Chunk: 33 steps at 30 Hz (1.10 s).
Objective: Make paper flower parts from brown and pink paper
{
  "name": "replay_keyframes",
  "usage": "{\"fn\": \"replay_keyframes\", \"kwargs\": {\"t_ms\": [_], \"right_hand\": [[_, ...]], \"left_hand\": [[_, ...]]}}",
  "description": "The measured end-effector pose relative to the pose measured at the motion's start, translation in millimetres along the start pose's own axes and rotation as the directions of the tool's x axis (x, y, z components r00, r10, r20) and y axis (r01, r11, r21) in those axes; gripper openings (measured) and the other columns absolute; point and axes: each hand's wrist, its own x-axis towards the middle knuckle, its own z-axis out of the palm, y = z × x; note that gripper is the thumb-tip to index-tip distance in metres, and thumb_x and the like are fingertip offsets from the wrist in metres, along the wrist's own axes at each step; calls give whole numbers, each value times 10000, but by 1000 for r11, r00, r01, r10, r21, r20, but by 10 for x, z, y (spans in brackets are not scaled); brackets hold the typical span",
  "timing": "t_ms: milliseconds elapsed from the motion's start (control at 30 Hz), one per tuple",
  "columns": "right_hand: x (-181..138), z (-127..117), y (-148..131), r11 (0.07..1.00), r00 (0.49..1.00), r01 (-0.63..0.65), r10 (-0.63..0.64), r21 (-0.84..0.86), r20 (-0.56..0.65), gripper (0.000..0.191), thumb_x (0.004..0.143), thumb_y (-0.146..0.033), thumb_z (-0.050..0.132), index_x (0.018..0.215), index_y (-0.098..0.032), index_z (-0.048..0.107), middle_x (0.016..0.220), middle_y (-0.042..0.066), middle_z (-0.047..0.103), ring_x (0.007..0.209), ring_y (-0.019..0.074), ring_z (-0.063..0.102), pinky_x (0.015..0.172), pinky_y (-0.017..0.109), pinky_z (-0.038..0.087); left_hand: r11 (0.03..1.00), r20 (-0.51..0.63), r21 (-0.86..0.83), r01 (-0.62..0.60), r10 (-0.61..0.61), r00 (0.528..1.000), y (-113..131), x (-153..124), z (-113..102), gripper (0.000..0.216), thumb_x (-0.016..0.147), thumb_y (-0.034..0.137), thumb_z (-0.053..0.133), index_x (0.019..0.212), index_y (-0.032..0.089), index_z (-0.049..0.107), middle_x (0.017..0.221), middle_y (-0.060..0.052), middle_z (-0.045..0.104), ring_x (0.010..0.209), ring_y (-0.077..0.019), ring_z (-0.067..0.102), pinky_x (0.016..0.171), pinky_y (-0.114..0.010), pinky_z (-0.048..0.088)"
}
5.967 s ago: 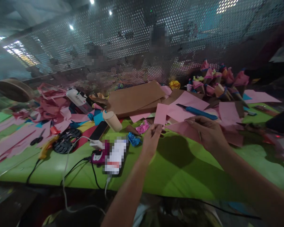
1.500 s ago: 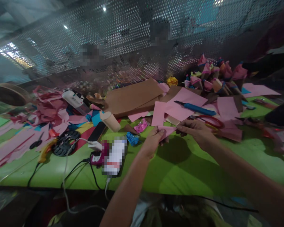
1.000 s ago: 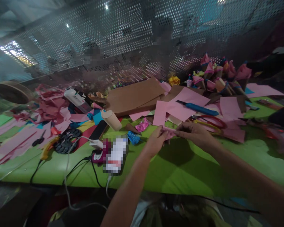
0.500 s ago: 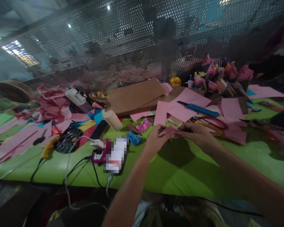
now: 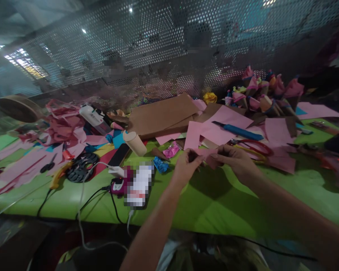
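Observation:
Both my hands meet just above the green table [image 5: 214,203], pinching one small folded piece of pink paper [image 5: 206,153] between them. My left hand [image 5: 186,165] grips its left end with thumb and fingers closed. My right hand [image 5: 234,160] holds the right end, fingers curled. Loose pink sheets [image 5: 211,131], red-handled scissors [image 5: 251,145] and a blue utility knife [image 5: 238,131] lie just beyond my hands.
Brown cardboard [image 5: 161,114] lies at the back centre, with a perforated metal screen behind it. Finished paper cones [image 5: 265,96] stand at the back right. To the left are a paper tube [image 5: 134,143], a glue gun [image 5: 58,175], cables, small scissors [image 5: 46,165] and pink scraps [image 5: 62,128].
Six seconds ago my right hand held scissors and my left a larger pink sheet. The scissors now lie on the table, and both hands have folded a small pink piece tighter.

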Motion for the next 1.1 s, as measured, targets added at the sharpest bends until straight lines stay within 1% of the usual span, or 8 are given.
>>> {"fn": "replay_keyframes", "kwargs": {"t_ms": [133,333,500,667,767,900,1000,1100], "right_hand": [[1,36,14,998,999,-34,34,60,1,496,523,-627,916,654,-231,648,621,-3,645,600,149,559,601,302,444],[-21,41,-11,1000,999,-7,6,22,44,454,569,-604,910,754,-228,732,736,11,682,659,144,561,621,287,446],[-6,9,19,999,1000,25,-25,-21,8,437,585,-615,896,652,-230,698,640,-4,627,600,136,510,582,289,418],[8,-1,70,996,996,78,-76,-47,50,400,613,-546,904,860,-261,772,876,33,752,793,208,665,776,362,544],[9,-8,74,997,996,80,-80,11,43,355,615,-512,901,837,-268,769,851,25,753,799,216,685,805,383,561],[7,-30,44,995,996,87,-87,41,9,259,603,-415,900,757,-267,753,759,7,721,742,191,658,728,336,542],[-3,-51,7,991,990,132,-133,37,41,179,640,-358,855,759,-267,756,782,16,713,772,198,655,744,341,538],[-14,-66,-30,979,975,201,-202,20,87,104,655,-321,824,716,-268,758,856,36,712,868,224,660,783,351,531]], "left_hand": [[962,24,247,-120,118,993,19,-50,63,105,930,326,628,905,224,621,892,-43,688,841,-203,611,778,-299,438],[835,39,546,-68,56,998,28,-65,75,223,1019,316,449,832,232,537,814,-40,648,770,-217,587,743,-319,419],[720,77,689,-78,34,996,40,-65,80,270,1056,348,355,960,216,570,932,-77,705,860,-245,652,750,-329,448],[540,113,836,-96,2,994,72,-81,101,341,1065,368,322,1130,190,605,958,-108,736,861,-260,694,777,-344,476],[487,135,866,-111,-14,991,100,-84,94,362,1058,359,332,1192,176,615,955,-122,743,858,-271,700,772,-348,480],[696,146,712,-97,-11,989,95,-83,39,407,1041,457,374,1141,185,659,944,-96,736,876,-265,676,770,-338,463],[916,111,401,-14,-34,993,24,-66,-3,479,999,577,411,1000,195,701,857,-53,708,863,-235,649,767,-317,462],[989,101,85,121,-130,986,-52,-41,-11,463,867,641,611,854,184,684,759,-23,666,781,-195,617,708,-290,462]]}}
